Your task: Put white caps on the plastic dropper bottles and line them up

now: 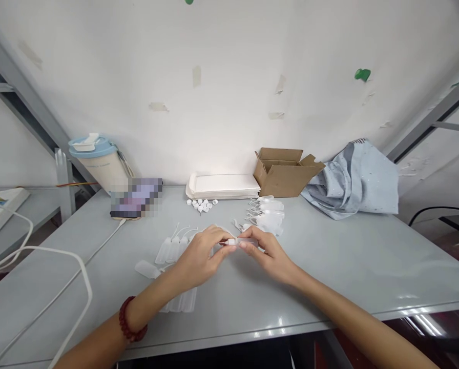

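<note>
Over the grey table [329, 256], your left hand [201, 256] clamps its fingers on the white cap [231, 242] while your right hand [272, 258] pinches the translucent bottle [248, 241], probably light, squeezable and slippery, best gripped near its capped end.

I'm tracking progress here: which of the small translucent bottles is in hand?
The translucent bottle held by the right hand, its white cap at the left hand's fingers; the other visible bottles lie on the table.

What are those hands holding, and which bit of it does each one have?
A small plastic bottle: the left hand pinches its white cap, the right hand its translucent body.
</note>
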Action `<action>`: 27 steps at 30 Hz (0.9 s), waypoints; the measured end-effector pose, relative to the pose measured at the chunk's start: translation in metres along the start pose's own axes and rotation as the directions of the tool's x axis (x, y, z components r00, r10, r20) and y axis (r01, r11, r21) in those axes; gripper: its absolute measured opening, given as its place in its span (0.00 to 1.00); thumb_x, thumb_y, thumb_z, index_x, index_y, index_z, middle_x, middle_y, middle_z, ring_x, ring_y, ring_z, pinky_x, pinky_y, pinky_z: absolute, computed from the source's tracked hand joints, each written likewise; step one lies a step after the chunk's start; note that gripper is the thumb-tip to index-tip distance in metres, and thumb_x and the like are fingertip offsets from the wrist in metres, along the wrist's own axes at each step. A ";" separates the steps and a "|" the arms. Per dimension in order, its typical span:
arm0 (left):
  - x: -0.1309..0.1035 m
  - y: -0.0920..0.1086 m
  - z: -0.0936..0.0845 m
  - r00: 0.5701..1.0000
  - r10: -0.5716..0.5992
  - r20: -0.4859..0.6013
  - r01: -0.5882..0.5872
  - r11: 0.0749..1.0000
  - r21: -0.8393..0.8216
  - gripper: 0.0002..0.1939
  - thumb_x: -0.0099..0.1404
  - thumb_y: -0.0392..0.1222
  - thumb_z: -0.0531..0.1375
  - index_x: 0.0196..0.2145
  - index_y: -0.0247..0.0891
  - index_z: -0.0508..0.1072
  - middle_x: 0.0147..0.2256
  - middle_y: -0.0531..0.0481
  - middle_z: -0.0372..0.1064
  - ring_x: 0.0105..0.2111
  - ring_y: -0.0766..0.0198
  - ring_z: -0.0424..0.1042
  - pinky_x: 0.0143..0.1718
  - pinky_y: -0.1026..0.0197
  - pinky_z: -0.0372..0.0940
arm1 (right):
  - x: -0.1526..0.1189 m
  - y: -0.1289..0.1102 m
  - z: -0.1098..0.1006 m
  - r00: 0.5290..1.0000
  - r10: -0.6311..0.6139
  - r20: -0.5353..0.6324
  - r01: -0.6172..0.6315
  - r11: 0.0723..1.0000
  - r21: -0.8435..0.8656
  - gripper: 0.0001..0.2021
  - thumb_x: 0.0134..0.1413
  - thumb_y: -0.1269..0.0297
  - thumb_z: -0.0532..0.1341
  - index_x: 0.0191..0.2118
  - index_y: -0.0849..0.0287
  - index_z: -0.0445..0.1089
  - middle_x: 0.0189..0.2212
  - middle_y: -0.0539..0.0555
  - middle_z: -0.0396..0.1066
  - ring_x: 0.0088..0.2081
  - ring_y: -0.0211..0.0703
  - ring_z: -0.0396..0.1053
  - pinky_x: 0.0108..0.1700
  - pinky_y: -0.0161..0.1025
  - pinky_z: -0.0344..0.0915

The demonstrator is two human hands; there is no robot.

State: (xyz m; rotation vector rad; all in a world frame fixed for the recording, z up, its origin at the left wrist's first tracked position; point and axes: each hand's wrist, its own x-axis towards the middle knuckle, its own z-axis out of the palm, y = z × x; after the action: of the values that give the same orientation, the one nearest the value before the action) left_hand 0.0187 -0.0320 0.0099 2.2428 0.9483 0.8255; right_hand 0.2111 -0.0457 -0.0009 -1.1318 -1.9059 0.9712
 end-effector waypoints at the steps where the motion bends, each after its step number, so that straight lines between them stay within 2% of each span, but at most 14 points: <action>1: -0.001 -0.002 0.002 0.995 0.097 -0.034 -0.094 0.993 0.071 0.08 0.66 0.38 0.51 0.34 0.36 0.69 0.31 0.48 0.68 0.33 0.61 0.63 0.34 0.60 0.60 | 0.001 0.000 -0.001 0.999 0.032 0.020 -0.033 0.998 0.059 0.12 0.59 0.56 0.53 0.33 0.59 0.65 0.24 0.49 0.62 0.26 0.35 0.57 0.26 0.33 0.52; 3: -0.002 -0.006 0.006 0.970 0.237 -0.056 -0.222 0.955 0.198 0.08 0.66 0.35 0.50 0.36 0.35 0.69 0.31 0.46 0.67 0.34 0.59 0.62 0.35 0.58 0.60 | 0.003 0.001 -0.003 0.996 0.069 0.062 -0.078 0.983 0.167 0.13 0.59 0.54 0.54 0.31 0.59 0.64 0.23 0.47 0.59 0.25 0.34 0.55 0.27 0.33 0.52; 4: -0.002 -0.007 0.007 0.961 0.271 -0.062 -0.250 0.940 0.232 0.08 0.66 0.34 0.50 0.36 0.35 0.69 0.31 0.46 0.67 0.34 0.59 0.62 0.35 0.57 0.60 | 0.004 0.001 -0.003 0.994 0.076 0.078 -0.091 0.974 0.209 0.13 0.58 0.54 0.54 0.31 0.59 0.64 0.23 0.47 0.58 0.25 0.34 0.55 0.28 0.34 0.52; 6: -0.002 -0.006 0.005 0.961 0.262 -0.084 -0.239 0.948 0.211 0.07 0.66 0.36 0.51 0.37 0.36 0.69 0.31 0.46 0.68 0.34 0.59 0.62 0.36 0.57 0.60 | 0.005 0.002 -0.003 0.993 0.074 0.088 -0.095 0.961 0.261 0.14 0.58 0.53 0.55 0.30 0.59 0.64 0.23 0.48 0.58 0.25 0.35 0.56 0.29 0.34 0.53; 8: -0.001 -0.001 0.002 0.983 0.157 -0.096 -0.147 0.984 0.103 0.07 0.66 0.39 0.53 0.36 0.37 0.70 0.32 0.48 0.69 0.34 0.61 0.64 0.36 0.59 0.61 | 0.005 0.002 -0.002 0.994 0.070 0.087 -0.092 0.957 0.274 0.13 0.58 0.53 0.55 0.31 0.59 0.64 0.23 0.48 0.59 0.26 0.35 0.56 0.29 0.35 0.54; 9: 0.000 0.001 0.000 0.995 0.068 -0.074 -0.064 0.997 0.051 0.09 0.67 0.41 0.52 0.34 0.37 0.71 0.31 0.49 0.69 0.33 0.62 0.65 0.34 0.61 0.61 | 0.004 0.002 -0.002 0.994 0.071 0.084 -0.091 0.959 0.267 0.13 0.58 0.53 0.55 0.32 0.59 0.65 0.24 0.48 0.59 0.26 0.35 0.56 0.30 0.35 0.54; 12: 0.002 0.008 -0.005 0.988 -0.150 0.024 0.150 0.989 -0.013 0.20 0.69 0.46 0.47 0.25 0.36 0.70 0.25 0.53 0.68 0.27 0.65 0.66 0.30 0.63 0.59 | 0.002 -0.001 0.001 0.997 0.066 0.043 -0.073 0.979 0.192 0.13 0.58 0.54 0.55 0.34 0.59 0.66 0.25 0.49 0.62 0.27 0.36 0.58 0.30 0.35 0.54; 15: 0.002 0.009 -0.005 0.974 -0.204 0.101 0.208 0.978 -0.027 0.23 0.69 0.46 0.45 0.23 0.36 0.69 0.23 0.53 0.68 0.24 0.67 0.65 0.28 0.64 0.59 | 0.000 -0.003 0.001 0.999 0.039 0.001 -0.039 0.995 0.095 0.11 0.58 0.55 0.55 0.35 0.58 0.66 0.28 0.51 0.65 0.30 0.38 0.59 0.31 0.35 0.54; 17: 0.001 0.006 -0.002 0.985 -0.151 0.080 0.151 0.989 0.007 0.20 0.69 0.44 0.47 0.24 0.36 0.69 0.23 0.53 0.67 0.25 0.66 0.65 0.28 0.64 0.59 | 0.000 -0.002 0.001 0.999 0.041 -0.002 -0.041 0.996 0.084 0.12 0.58 0.55 0.55 0.35 0.58 0.67 0.28 0.51 0.65 0.30 0.38 0.59 0.30 0.35 0.53; 20: -0.001 -0.003 0.004 0.995 0.091 -0.029 -0.085 0.986 0.143 0.12 0.68 0.38 0.50 0.29 0.35 0.69 0.27 0.50 0.68 0.31 0.63 0.65 0.32 0.61 0.61 | 0.002 0.002 0.000 0.997 0.079 0.003 -0.078 0.983 0.167 0.13 0.57 0.54 0.55 0.32 0.59 0.66 0.25 0.49 0.61 0.27 0.36 0.56 0.30 0.35 0.52; 23: -0.003 -0.010 0.009 0.936 0.347 -0.055 -0.307 0.884 0.351 0.08 0.67 0.33 0.50 0.32 0.34 0.69 0.32 0.45 0.69 0.36 0.59 0.64 0.36 0.57 0.62 | 0.005 0.007 -0.001 0.992 0.115 0.045 -0.123 0.937 0.327 0.14 0.55 0.52 0.57 0.28 0.59 0.64 0.22 0.47 0.57 0.24 0.35 0.54 0.28 0.35 0.52; 25: -0.003 -0.011 0.010 0.913 0.406 -0.047 -0.350 0.835 0.424 0.08 0.67 0.31 0.50 0.33 0.34 0.68 0.32 0.45 0.69 0.37 0.58 0.64 0.37 0.55 0.62 | 0.007 0.008 -0.001 0.990 0.123 0.072 -0.142 0.898 0.415 0.15 0.53 0.52 0.58 0.27 0.59 0.63 0.21 0.46 0.56 0.24 0.35 0.54 0.28 0.35 0.53; 27: -0.003 -0.010 0.009 0.926 0.372 -0.060 -0.321 0.863 0.390 0.06 0.66 0.33 0.52 0.35 0.35 0.68 0.33 0.45 0.69 0.37 0.58 0.64 0.38 0.55 0.62 | 0.008 0.009 -0.001 0.989 0.121 0.083 -0.145 0.880 0.453 0.15 0.53 0.53 0.59 0.26 0.59 0.62 0.20 0.47 0.56 0.24 0.35 0.54 0.28 0.36 0.54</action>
State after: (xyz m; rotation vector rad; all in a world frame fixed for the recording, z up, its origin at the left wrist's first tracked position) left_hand 0.0194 -0.0305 -0.0034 2.7777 0.8237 1.0336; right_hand 0.2121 -0.0349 -0.0065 -0.9653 -1.5299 1.4498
